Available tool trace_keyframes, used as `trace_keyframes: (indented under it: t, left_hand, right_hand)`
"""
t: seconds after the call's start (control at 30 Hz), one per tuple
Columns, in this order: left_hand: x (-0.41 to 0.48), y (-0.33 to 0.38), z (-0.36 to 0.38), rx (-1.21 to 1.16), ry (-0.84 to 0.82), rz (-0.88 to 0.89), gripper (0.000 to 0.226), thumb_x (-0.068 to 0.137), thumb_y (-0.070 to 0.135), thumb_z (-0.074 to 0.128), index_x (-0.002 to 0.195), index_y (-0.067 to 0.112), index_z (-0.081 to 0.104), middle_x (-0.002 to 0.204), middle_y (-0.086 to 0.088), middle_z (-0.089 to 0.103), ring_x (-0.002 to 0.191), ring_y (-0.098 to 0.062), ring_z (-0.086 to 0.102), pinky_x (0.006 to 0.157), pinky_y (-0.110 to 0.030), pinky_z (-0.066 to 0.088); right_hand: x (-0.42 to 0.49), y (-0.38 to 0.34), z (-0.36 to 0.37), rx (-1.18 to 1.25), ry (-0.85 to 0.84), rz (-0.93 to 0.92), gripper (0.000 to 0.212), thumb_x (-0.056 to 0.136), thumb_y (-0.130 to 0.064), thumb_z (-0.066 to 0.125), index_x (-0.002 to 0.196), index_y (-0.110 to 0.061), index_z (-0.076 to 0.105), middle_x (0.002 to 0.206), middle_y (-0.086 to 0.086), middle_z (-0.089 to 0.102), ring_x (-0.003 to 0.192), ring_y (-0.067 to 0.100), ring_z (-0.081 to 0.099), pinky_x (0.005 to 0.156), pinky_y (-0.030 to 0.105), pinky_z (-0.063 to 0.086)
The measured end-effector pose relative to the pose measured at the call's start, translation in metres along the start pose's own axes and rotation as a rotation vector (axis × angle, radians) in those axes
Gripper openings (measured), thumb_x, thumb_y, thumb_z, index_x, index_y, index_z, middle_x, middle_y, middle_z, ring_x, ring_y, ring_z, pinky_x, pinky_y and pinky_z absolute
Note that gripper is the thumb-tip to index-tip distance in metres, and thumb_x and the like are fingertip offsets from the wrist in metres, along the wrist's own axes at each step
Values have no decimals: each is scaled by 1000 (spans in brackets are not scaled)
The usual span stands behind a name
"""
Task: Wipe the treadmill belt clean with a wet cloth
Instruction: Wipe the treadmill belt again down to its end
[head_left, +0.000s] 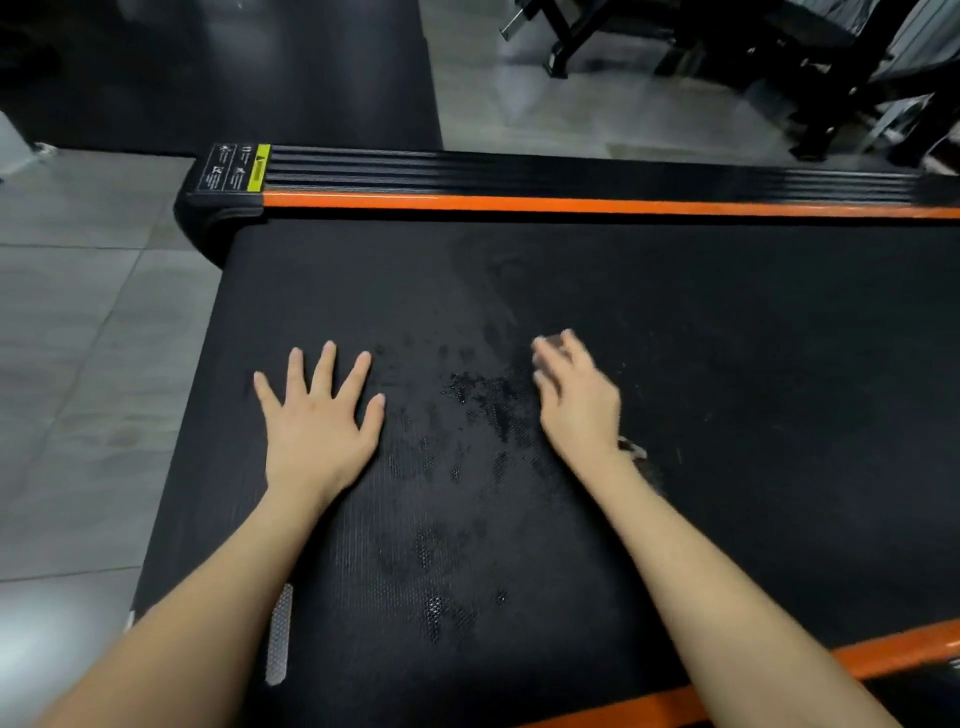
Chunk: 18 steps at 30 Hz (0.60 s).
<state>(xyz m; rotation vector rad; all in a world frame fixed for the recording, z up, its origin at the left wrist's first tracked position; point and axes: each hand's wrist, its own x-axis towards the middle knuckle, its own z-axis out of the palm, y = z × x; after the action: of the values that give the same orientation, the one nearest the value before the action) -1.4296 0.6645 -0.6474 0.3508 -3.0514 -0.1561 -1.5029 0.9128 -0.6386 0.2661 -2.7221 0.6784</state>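
Treadmill belt (727, 364): black and textured, filling most of the view. It runs between a far orange side rail (571, 203) and a near orange rail (883, 654).

Belt surface: glistening wet patches (483, 400) lie between the two hands and trail toward the near edge. A fainter smear reaches toward the far rail.

Left hand (317, 426): palm down on the belt near its left end, fingers straight and spread wide. It holds nothing.

Right hand (576, 400): on the belt to the right of the wet patches, motion-blurred, fingers somewhat bent. A grey patch (551, 341) shows at the fingertips and a pale scrap (635, 449) just beside the wrist. The cloth cannot be identified with certainty, and whether this hand grips anything cannot be told.

Surroundings: a grey textured strip (279, 634) lies on the belt beside the left forearm. A black ribbed footboard (519, 171) runs beyond the far orange rail and carries a yellow warning label (258, 167) at its left end. Grey floor tiles (78, 338) lie to the left. A black mat (260, 67) and dark equipment frames (779, 52) stand beyond the treadmill.
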Motion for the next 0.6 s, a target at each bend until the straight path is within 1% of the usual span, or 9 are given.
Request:
trace_keyframes:
  t: [0.07, 0.13, 0.2, 0.27, 0.3, 0.33, 0.43, 0.5, 0.6]
  left_hand:
    - [0, 1, -1, -13, 6, -5, 70, 86, 60, 3, 149, 35, 20, 158, -4, 16, 146, -32, 4, 113, -58, -3]
    - [0, 1, -2, -12, 5, -5, 69, 87, 60, 4, 149, 36, 21, 158, -3, 17, 146, -32, 5, 114, -58, -3]
    - [-1, 1, -2, -15, 5, -11, 68, 88, 60, 6, 148, 35, 24, 157, -4, 20, 145, -32, 8, 114, -58, -1]
    - [-1, 0, -2, -8, 7, -5, 67, 88, 59, 7, 148, 34, 25, 157, -4, 21, 145, -33, 9, 114, -59, 1]
    - [-1, 0, -1, -3, 6, -6, 67, 88, 59, 7, 148, 35, 25, 157, -4, 21, 145, -33, 9, 114, -59, 1]
    - [0, -1, 0, -2, 6, -8, 67, 88, 59, 7, 148, 35, 25, 157, -4, 21, 145, -32, 9, 114, -59, 1]
    - [1, -2, 2, -7, 14, -4, 66, 88, 59, 7, 148, 37, 23, 158, -2, 19, 146, -31, 6, 114, -58, 0]
    - [1, -4, 3, -5, 13, -2, 65, 89, 60, 7, 149, 37, 21, 158, -2, 17, 146, -31, 5, 115, -58, -1]
    - [1, -3, 3, -25, 19, 4, 64, 90, 59, 9, 149, 36, 22, 158, -3, 19, 146, -32, 6, 114, -59, 0]
  right_hand:
    - [-42, -24, 1, 26, -57, -292, 41, 79, -16, 59, 120, -20, 62, 135, 16, 53, 101, 37, 63, 86, 43, 53]
    - [-85, -38, -4, 33, -160, -561, 50, 76, -13, 66, 124, -24, 57, 138, 13, 50, 109, 38, 59, 91, 45, 50]
    - [-85, -33, -11, 32, -220, -712, 57, 74, -11, 72, 127, -27, 56, 140, 10, 49, 116, 36, 56, 96, 45, 46]
    - [-49, -16, -3, 12, -198, -696, 63, 69, -5, 75, 125, -26, 58, 136, 13, 52, 116, 38, 56, 98, 51, 44]
    - [-23, -9, 5, 16, -175, -611, 62, 69, -2, 74, 124, -25, 57, 135, 14, 53, 116, 39, 55, 97, 55, 44]
    - [4, -5, 12, 24, -161, -468, 58, 73, -3, 71, 125, -25, 57, 137, 13, 51, 119, 39, 53, 97, 56, 44]
    - [44, -18, 30, 50, -142, -52, 40, 91, -19, 59, 130, -28, 56, 147, 4, 41, 129, 30, 46, 107, 42, 37]
    - [26, -33, 30, 31, -113, -103, 38, 88, -17, 61, 125, -25, 60, 143, 8, 46, 120, 33, 54, 100, 43, 44]
    - [-38, -43, 7, 39, -158, -473, 35, 84, -16, 59, 118, -21, 62, 133, 13, 55, 107, 38, 61, 89, 49, 51]
